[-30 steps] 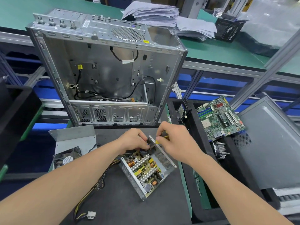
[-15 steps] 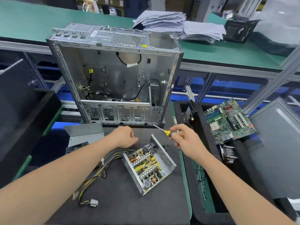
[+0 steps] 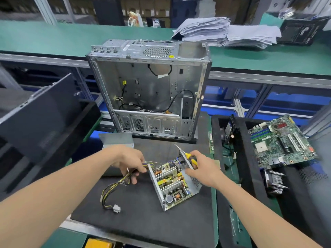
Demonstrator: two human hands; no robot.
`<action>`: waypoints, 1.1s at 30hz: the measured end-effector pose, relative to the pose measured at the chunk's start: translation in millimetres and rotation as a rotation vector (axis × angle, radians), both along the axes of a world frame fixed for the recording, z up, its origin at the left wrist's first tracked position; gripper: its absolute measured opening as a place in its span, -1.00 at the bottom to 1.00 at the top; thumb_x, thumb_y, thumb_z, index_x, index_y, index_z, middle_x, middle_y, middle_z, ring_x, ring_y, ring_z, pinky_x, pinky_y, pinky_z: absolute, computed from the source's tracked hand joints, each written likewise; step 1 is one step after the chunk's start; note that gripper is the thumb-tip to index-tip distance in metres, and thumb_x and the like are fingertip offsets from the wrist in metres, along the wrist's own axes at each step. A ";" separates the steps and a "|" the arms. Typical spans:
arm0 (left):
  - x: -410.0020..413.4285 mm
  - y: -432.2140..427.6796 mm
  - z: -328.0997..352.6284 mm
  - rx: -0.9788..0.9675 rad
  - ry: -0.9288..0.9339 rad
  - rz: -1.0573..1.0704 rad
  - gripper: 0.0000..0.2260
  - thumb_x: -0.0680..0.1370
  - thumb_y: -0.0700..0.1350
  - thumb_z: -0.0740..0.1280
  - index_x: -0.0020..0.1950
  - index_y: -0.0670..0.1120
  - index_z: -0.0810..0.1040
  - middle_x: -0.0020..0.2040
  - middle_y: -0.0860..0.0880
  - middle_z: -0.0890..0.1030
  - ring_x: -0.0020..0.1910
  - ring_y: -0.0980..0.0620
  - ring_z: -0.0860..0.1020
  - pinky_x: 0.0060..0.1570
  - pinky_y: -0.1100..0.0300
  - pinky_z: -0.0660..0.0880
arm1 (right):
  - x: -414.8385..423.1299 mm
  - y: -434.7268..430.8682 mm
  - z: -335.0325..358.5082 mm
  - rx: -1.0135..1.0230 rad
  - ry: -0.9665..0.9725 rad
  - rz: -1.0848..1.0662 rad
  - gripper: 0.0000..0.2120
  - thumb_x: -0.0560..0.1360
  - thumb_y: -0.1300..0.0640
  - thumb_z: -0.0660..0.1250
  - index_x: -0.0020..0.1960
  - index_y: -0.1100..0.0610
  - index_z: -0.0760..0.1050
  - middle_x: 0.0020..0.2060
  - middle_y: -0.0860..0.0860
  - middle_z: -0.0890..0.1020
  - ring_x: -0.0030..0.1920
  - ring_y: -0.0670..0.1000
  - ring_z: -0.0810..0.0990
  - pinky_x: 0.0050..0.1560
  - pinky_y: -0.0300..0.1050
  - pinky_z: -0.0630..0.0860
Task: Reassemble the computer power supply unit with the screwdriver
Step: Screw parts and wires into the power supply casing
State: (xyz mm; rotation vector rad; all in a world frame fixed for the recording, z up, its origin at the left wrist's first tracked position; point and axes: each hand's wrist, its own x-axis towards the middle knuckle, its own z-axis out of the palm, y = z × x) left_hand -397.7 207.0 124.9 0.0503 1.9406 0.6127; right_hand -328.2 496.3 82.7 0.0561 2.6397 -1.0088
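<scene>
The power supply unit lies open on the bench's black mat, its cover lying apart behind the left hand, which grips the wire bundle, while the right hand clasps the screwdriver, so closing and screwing apparently remain.

The power supply lies open on the black mat. It is a metal box turned askew, its circuit board bare with 2 rows of silver fins. Yellow and black wires run from its far left corner through the left hand to a white plug. The right hand grips the yellow-and-black screwdriver beside the far wall, tip pointing up-left.
</scene>
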 end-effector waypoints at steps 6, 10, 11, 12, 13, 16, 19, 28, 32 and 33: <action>-1.6 1.2 2.6 -0.153 0.398 -0.225 -0.90 0.60 -0.20 0.27 -0.11 -0.13 0.51 -0.33 -0.10 0.55 -0.50 0.00 0.49 -0.49 0.22 0.45 | 3.1 -0.3 1.0 -0.025 -0.008 0.028 -0.62 0.51 0.24 0.37 0.25 -0.05 0.39 -0.16 -0.05 0.57 -0.35 -0.03 0.40 -0.38 -0.16 0.30; -7.7 11.5 15.0 -0.326 0.495 -0.350 -0.80 0.65 -0.10 0.27 -0.10 -0.18 0.54 -0.08 -0.27 0.69 -0.36 -0.15 0.60 -0.34 0.06 0.62 | 5.8 1.7 2.0 -0.084 -0.011 0.034 -0.69 0.50 0.26 0.35 0.12 -0.04 0.37 -0.12 -0.03 0.59 -0.37 -0.01 0.29 -0.35 -0.08 0.23; -9.4 15.9 17.0 -0.384 0.529 -0.382 -0.77 0.67 -0.08 0.28 -0.06 -0.22 0.55 -0.05 -0.28 0.68 -0.37 -0.16 0.62 -0.34 0.04 0.63 | 6.4 1.7 2.2 -0.099 -0.014 0.030 -0.69 0.49 0.27 0.35 0.11 -0.05 0.37 -0.06 0.00 0.62 -0.36 -0.01 0.28 -0.33 -0.07 0.23; -11.0 21.2 18.4 -0.447 0.563 -0.421 -0.76 0.67 -0.06 0.31 0.01 -0.25 0.57 -0.03 -0.25 0.68 -0.40 -0.13 0.60 -0.39 0.07 0.60 | 7.1 1.8 2.4 -0.119 -0.016 0.020 -0.68 0.48 0.27 0.35 0.09 -0.05 0.37 0.00 0.02 0.64 -0.37 -0.01 0.26 -0.34 -0.07 0.22; -12.4 26.2 19.5 -0.502 0.593 -0.460 -0.76 0.67 -0.06 0.33 0.08 -0.25 0.58 -0.05 -0.19 0.67 -0.45 -0.07 0.56 -0.48 0.13 0.53 | 7.9 1.6 2.6 -0.139 -0.016 0.006 -0.68 0.48 0.28 0.35 0.09 -0.06 0.37 0.03 0.03 0.64 -0.37 -0.01 0.25 -0.35 -0.09 0.22; -19.5 37.6 19.6 -0.542 0.600 -0.471 -0.78 0.67 -0.06 0.34 0.13 -0.22 0.61 -0.23 -0.06 0.57 -0.48 0.05 0.46 -0.55 0.21 0.37 | 9.9 1.1 2.8 -0.179 -0.009 -0.025 -0.67 0.47 0.30 0.34 0.07 -0.05 0.39 0.05 0.02 0.64 -0.41 -0.06 0.22 -0.38 -0.15 0.21; -34.0 42.6 15.1 -0.375 0.446 -0.289 -0.78 0.68 -0.10 0.30 -0.08 -0.18 0.60 -0.31 -0.05 0.55 -0.50 0.04 0.44 -0.58 0.27 0.36 | 11.4 0.7 3.7 -0.167 -0.010 -0.039 -0.67 0.47 0.29 0.36 0.09 -0.05 0.39 0.07 0.10 0.64 -0.35 0.00 0.24 -0.30 -0.08 0.22; -63.6 58.9 27.3 -0.009 0.233 -0.059 -0.81 0.62 -0.28 0.31 0.10 -0.39 0.63 -0.19 -0.18 0.68 -0.41 0.02 0.52 -0.52 0.25 0.43 | 24.6 1.1 4.4 -0.236 0.011 -0.151 -0.65 0.46 0.31 0.41 0.02 -0.07 0.36 -0.11 0.00 0.57 -0.37 -0.02 0.23 -0.41 -0.20 0.25; -65.8 65.7 30.6 0.074 0.238 -0.092 -0.78 0.61 -0.34 0.29 0.25 -0.29 0.54 -0.10 -0.19 0.70 -0.34 0.03 0.56 -0.55 0.30 0.37 | 33.5 -3.6 4.4 -0.241 0.050 -0.220 -0.65 0.44 0.31 0.45 -0.02 -0.05 0.37 -0.31 -0.12 0.40 -0.38 -0.06 0.21 -0.34 -0.14 0.23; -66.9 66.2 32.1 0.075 0.247 -0.102 -0.77 0.60 -0.35 0.30 0.26 -0.26 0.53 -0.09 -0.19 0.71 -0.36 0.05 0.56 -0.57 0.31 0.35 | 35.7 -5.5 5.5 -0.234 0.064 -0.246 -0.64 0.43 0.30 0.47 -0.03 -0.04 0.37 -0.32 -0.14 0.39 -0.42 -0.09 0.24 -0.33 -0.13 0.23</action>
